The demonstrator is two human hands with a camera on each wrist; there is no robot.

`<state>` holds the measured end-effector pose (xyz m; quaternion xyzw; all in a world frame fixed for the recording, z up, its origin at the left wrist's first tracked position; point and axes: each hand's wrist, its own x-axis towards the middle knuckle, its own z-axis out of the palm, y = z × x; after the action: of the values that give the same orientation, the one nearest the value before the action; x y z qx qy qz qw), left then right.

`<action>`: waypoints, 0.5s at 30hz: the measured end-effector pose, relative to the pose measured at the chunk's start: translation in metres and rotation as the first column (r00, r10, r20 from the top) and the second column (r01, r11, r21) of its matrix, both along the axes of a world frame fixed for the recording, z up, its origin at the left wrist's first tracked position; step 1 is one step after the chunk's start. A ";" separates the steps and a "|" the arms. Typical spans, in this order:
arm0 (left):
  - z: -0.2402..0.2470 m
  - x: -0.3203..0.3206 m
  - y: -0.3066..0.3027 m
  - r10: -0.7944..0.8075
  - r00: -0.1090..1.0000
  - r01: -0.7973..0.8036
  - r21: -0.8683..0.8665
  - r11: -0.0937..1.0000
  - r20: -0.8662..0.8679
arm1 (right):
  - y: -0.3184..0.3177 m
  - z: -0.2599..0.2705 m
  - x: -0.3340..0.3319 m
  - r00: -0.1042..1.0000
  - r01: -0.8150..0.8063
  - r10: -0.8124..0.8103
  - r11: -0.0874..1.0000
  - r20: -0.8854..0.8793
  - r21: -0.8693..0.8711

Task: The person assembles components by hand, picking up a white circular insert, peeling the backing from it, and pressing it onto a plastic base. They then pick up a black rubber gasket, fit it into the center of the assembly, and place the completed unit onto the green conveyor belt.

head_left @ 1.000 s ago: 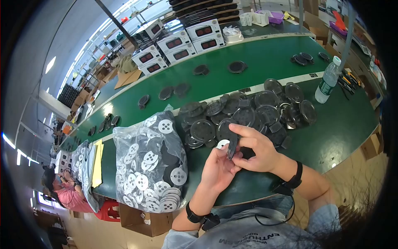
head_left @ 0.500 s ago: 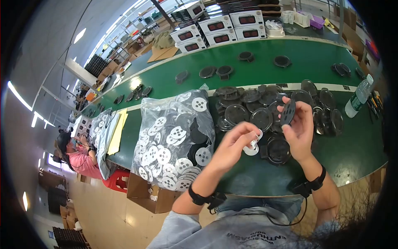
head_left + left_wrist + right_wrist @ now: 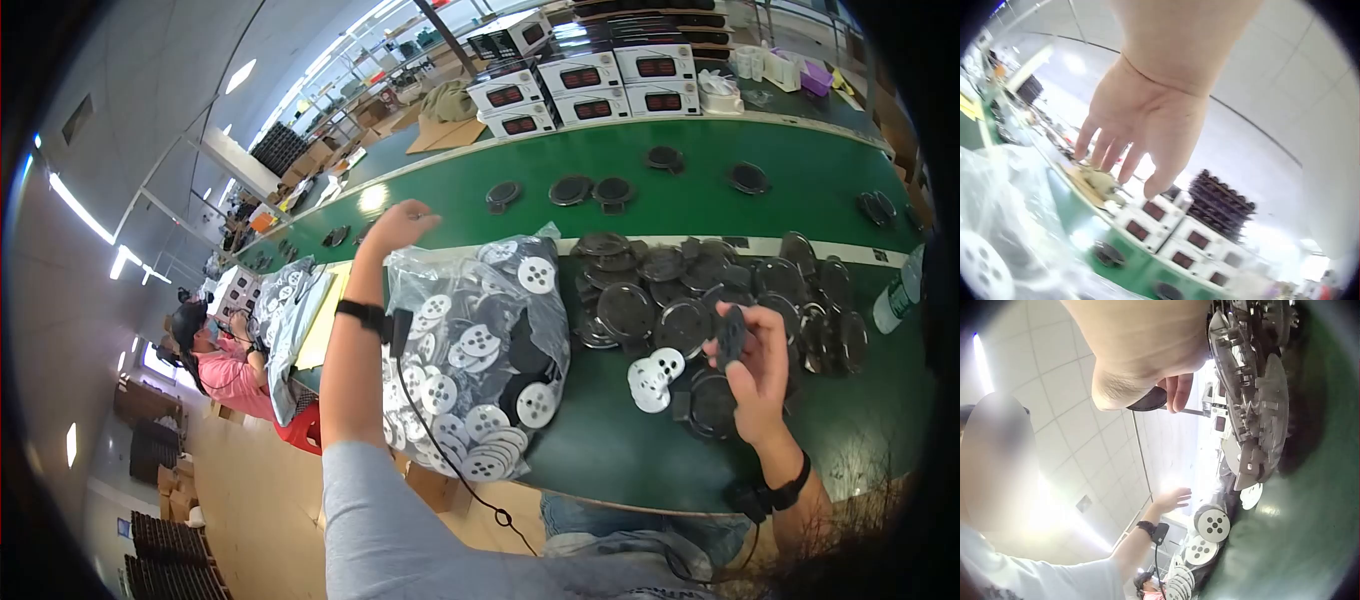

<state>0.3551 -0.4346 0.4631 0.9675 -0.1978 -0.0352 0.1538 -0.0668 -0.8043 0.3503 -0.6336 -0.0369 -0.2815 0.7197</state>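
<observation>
My left hand (image 3: 402, 224) reaches out past the far left corner of a clear plastic bag (image 3: 410, 268) of white and black discs with holes. Nothing is in its grasp; in the left wrist view its fingers (image 3: 1110, 153) are extended. My right hand (image 3: 765, 370) pinches a thin black disc (image 3: 732, 335), tilted nearly edge-on, above the right part of a heap of dark round parts (image 3: 627, 310). Part of that disc (image 3: 1149, 400) shows beneath the palm in the right wrist view. A few loose white discs (image 3: 650, 385) lie on the table between bag and heap.
Several dark round parts (image 3: 570, 190) are spread along the green strip beyond a pale rail. White printed boxes (image 3: 590, 75) are stacked behind it. A water bottle (image 3: 900, 290) stands at the right. Another person (image 3: 235, 360) sits at the left, near yellow sheets (image 3: 325, 315).
My left hand has left the white discs on the table and swung left and forward past the bag. The right hand, which has drawn away from the left, keeps the black disc. The head view has turned left.
</observation>
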 end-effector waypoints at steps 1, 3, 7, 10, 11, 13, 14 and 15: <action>-0.001 0.028 0.017 0.139 0.985 -0.142 -0.024 0.990 -0.099 | 0.000 -0.001 0.000 1.000 0.000 0.000 1.000 -0.020 -0.025; -0.051 0.108 0.079 0.248 0.967 -0.251 0.046 0.967 0.060 | -0.001 -0.003 0.001 1.000 0.019 -0.020 0.997 -0.018 -0.073; -0.118 0.111 0.056 0.196 0.965 -0.218 0.124 0.968 0.174 | -0.003 0.002 -0.003 0.989 0.116 -0.129 0.979 -0.069 -0.166; -0.135 0.063 -0.016 -0.123 0.947 0.037 0.280 0.959 0.297 | -0.010 -0.003 -0.006 0.993 0.101 -0.110 0.978 -0.043 -0.183; -0.128 0.047 -0.044 -0.227 0.897 0.099 0.328 0.939 0.378 | -0.014 -0.006 -0.004 0.996 0.093 -0.095 0.976 0.000 -0.195; -0.096 0.010 -0.103 -0.398 0.892 0.419 -0.059 0.906 0.216 | -0.019 -0.012 -0.002 0.996 0.081 -0.073 0.968 0.043 -0.238; -0.078 -0.014 -0.127 -0.465 0.862 0.486 -0.066 0.871 0.203 | -0.021 -0.012 -0.002 0.997 0.078 -0.076 0.964 0.017 -0.255; -0.071 -0.034 -0.145 -0.529 0.827 0.549 -0.067 0.833 0.190 | -0.021 -0.012 -0.003 0.997 0.073 -0.077 0.961 -0.007 -0.266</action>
<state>0.3214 -0.5797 0.3921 0.8606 -0.4768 0.0142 0.1783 -0.0694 -0.8250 0.3382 -0.7276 -0.0443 -0.2957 0.6174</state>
